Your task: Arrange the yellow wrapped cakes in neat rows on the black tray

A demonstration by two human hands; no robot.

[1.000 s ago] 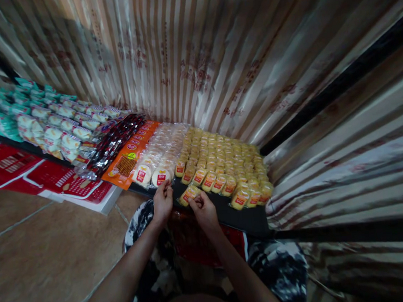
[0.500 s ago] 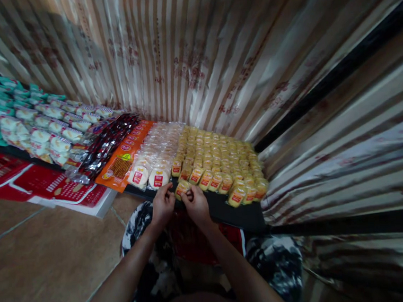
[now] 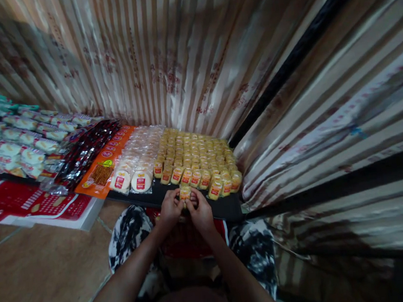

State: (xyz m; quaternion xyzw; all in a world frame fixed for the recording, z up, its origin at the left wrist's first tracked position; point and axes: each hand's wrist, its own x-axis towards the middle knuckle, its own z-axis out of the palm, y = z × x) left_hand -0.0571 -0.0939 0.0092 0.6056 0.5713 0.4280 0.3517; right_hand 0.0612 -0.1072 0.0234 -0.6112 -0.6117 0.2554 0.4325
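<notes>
Between my two hands is a small yellow packaged cake point(image 3: 184, 193) in clear wrap with a red and orange label. My left hand point(image 3: 170, 207) pinches its left side, and my right hand point(image 3: 199, 208) pinches its right side. Both hands are closed at the fingertips, over the front edge of a black shelf point(image 3: 224, 209). Just beyond them, rows of the same yellow packaged cakes point(image 3: 194, 152) stand packed together, labels facing me. Left of these lie round white wrapped cakes point(image 3: 141, 181) with red labels.
Further left are an orange snack bag point(image 3: 96, 173), dark shiny packets point(image 3: 87, 147) and white-and-green packets point(image 3: 18, 135). A striped plastic sheet point(image 3: 163, 55) hangs behind the shelf. Black bars point(image 3: 292, 61) cross at right. Red printed boxes point(image 3: 49, 201) sit below the shelf, above the tiled floor point(image 3: 31, 276).
My left hand has come in to the cake, which both hands now hold raised and upright. The camera view has turned right, so the shelf goods appear further left.
</notes>
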